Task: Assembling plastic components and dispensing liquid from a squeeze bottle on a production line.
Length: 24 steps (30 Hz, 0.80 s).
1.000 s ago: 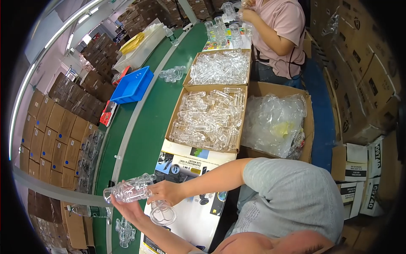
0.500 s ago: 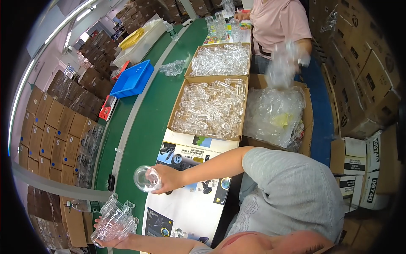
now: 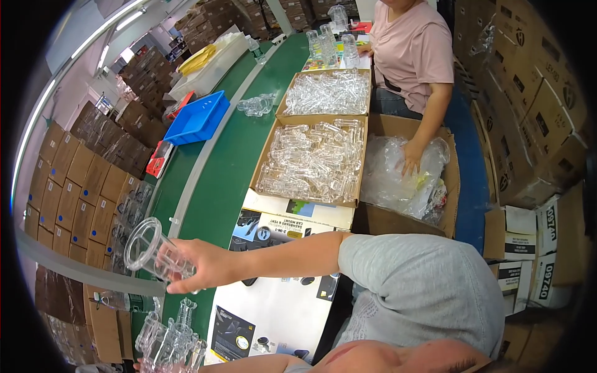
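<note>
My right hand (image 3: 205,264) grips a clear, tube-shaped piece with a wide round rim (image 3: 144,242), held sideways above the green bench, rim pointing away from my palm. At the lower edge, my left hand (image 3: 171,368) is mostly hidden behind a cluster of clear, tube-like pieces (image 3: 168,339) that it holds. The piece in my right hand is above this cluster and apart from it. A cardboard tray (image 3: 256,180) full of similar small clear parts (image 3: 311,158) stands beyond my right forearm.
A second tray of clear parts (image 3: 326,92) adjoins the first. A co-worker's hand (image 3: 410,156) reaches into a box (image 3: 456,180) lined with plastic bags. A blue bin (image 3: 198,118), loose clear pieces (image 3: 256,105) and printed cardboard (image 3: 273,311) lie around the green bench (image 3: 214,168).
My right hand has moved left with its clear piece, now turned to show its rim. My left hand and its cluster have dropped lower. The co-worker's hand has come down into the box.
</note>
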Tool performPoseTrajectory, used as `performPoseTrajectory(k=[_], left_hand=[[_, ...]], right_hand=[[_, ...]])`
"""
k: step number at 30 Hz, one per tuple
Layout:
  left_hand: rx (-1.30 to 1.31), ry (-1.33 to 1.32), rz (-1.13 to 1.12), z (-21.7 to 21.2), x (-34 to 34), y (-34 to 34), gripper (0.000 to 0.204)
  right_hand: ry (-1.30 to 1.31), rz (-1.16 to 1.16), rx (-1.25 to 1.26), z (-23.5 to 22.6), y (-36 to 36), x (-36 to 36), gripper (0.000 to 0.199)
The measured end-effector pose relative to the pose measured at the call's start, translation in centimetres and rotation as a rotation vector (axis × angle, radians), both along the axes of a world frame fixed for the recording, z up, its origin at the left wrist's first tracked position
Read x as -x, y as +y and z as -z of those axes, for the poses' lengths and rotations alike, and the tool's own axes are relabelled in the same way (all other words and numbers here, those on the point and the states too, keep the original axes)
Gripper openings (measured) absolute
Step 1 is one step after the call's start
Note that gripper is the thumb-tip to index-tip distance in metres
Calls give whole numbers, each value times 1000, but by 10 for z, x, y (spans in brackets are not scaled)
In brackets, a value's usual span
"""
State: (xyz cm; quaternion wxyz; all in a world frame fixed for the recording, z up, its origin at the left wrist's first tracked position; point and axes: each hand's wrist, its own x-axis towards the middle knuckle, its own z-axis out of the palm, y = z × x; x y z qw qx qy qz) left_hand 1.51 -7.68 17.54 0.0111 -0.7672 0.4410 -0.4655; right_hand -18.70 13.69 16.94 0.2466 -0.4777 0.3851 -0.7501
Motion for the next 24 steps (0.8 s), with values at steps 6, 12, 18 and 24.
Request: performPoseTrajectory(k=[6, 12, 18, 24], left_hand=[[6, -972, -1015, 7, -8, -1, 36], [21, -1925, -2003, 22, -13, -16, 38], [-343, -2331, -1673, 24, 5, -9, 55], [324, -1873, -1664, 31, -1, -20, 48]], right_hand=[[178, 66, 50, 7, 4, -5, 55], [409, 152, -79, 12, 8, 3, 63], [556, 284, -159, 11, 15, 8, 64], [685, 382, -186, 17, 2, 4, 55]])
